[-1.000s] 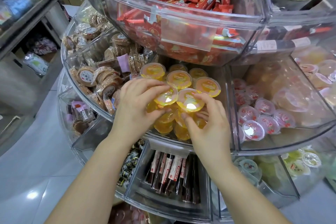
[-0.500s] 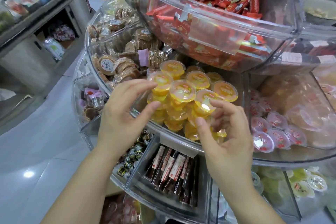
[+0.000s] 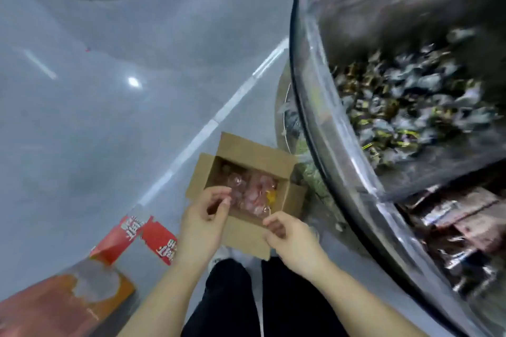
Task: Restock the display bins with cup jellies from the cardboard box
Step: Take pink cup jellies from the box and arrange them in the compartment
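View from the head camera, looking down at a glossy grey floor [image 3: 109,117]. An open brown cardboard box [image 3: 247,161], flaps folded outward, sits on the floor just beside the base of a curved clear-plastic display bin stand [image 3: 323,128]. Inside the box lie pink-lidded cup jellies [image 3: 256,190] in clear wrapping, with one yellow-orange piece [image 3: 271,195] near the right inner wall; motion blur hides finer detail. The left hand [image 3: 204,223] hovers over the box's near-left corner, fingers loosely curled, thumb and forefinger drawn close together; whether they pinch anything cannot be told. The right hand [image 3: 291,235] is over the near flap, fingers likewise loosely curled, fingertips close to a thin edge of clear wrapping at the box's front; contact cannot be confirmed. Both bare forearms enter from the lower edge, above black trousers [image 3: 246,301]. The upper bin compartment at right holds dark wrapped sweets with gold accents [image 3: 405,107]; the compartment below holds brown and silver packets [image 3: 465,230]. On the floor at left lie a torn red carton with white lettering [image 3: 142,235] and an orange box [image 3: 54,306].
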